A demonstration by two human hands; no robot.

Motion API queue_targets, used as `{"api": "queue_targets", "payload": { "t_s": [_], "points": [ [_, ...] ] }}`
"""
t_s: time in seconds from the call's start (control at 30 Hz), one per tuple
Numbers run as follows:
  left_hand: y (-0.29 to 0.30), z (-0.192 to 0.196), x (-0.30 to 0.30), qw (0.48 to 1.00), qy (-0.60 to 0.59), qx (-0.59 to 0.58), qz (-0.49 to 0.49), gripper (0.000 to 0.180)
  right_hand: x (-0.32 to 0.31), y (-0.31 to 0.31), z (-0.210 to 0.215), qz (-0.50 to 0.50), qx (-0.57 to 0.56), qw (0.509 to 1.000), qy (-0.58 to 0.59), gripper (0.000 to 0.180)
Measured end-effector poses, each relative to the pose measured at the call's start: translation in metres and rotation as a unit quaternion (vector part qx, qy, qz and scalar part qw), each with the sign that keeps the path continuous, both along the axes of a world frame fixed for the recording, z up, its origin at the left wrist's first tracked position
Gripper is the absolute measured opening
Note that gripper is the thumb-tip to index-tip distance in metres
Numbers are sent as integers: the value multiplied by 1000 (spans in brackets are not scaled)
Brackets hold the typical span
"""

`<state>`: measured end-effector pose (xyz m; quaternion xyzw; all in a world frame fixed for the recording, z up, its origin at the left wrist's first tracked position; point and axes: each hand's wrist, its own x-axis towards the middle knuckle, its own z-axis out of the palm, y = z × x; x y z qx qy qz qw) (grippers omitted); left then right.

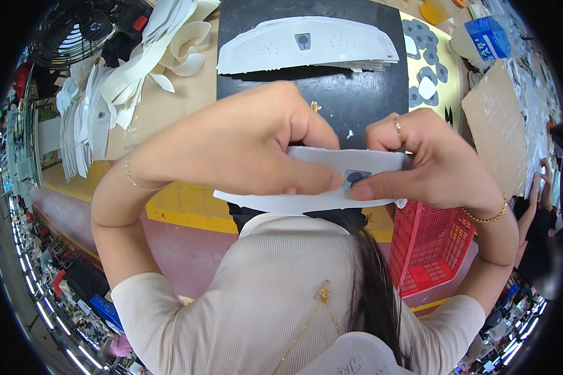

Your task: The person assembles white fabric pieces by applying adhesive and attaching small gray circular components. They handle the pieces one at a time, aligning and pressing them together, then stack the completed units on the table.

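Note:
A white curved panel (313, 156) is held up close to my body, with a dark grey patch (358, 175) near its middle. My left hand (281, 144) grips it from the left, its thumb lying across the front beside the patch. From the right, my right hand (425, 165) pinches the panel, its thumb at the patch's lower right edge and its fingers curled over the top. Beyond my hands, a stack of similar white panels (263, 47) lies on a black mat (231, 87); the top panel bears a grey patch (303, 42) and rows of tiny holes.
Right of the mat is a yellowish sheet (449, 81) with grey rounded patches. A plastic bottle (488, 39) and a brown board (495, 125) are farther right. White strips (128, 81) pile up at left near a black fan (75, 31). A red basket (428, 250) stands below the table edge.

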<state>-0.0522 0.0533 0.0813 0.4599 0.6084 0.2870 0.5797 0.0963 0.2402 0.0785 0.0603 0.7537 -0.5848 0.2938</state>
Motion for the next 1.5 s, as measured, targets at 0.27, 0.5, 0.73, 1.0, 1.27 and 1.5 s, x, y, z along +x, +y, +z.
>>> {"api": "queue_targets", "payload": {
  "t_s": [0.27, 0.5, 0.73, 1.0, 1.27, 1.5],
  "points": [
    [-20, -79, 9, 983, 159, -2, 93, 28, 12, -3, -88, -78, 133, 983, 101, 30],
    [-36, -75, -2, 835, 461, 136, 266, 34, -14, -4, -83, -166, 438, 773, 428, 42],
    [-18, -114, -34, 758, 504, 233, 342, 45, -60, 5, -101, -186, 468, 746, 435, 46],
    [-18, -122, -34, 732, 527, 259, 345, 45, -61, 3, -107, -201, 470, 744, 430, 44],
    [-19, -119, -32, 741, 514, 245, 356, 44, -61, 0, -112, -239, 445, 738, 448, 43],
    [-19, -118, -31, 741, 521, 235, 353, 44, -61, -1, -110, -230, 456, 734, 447, 42]
  ]
}}
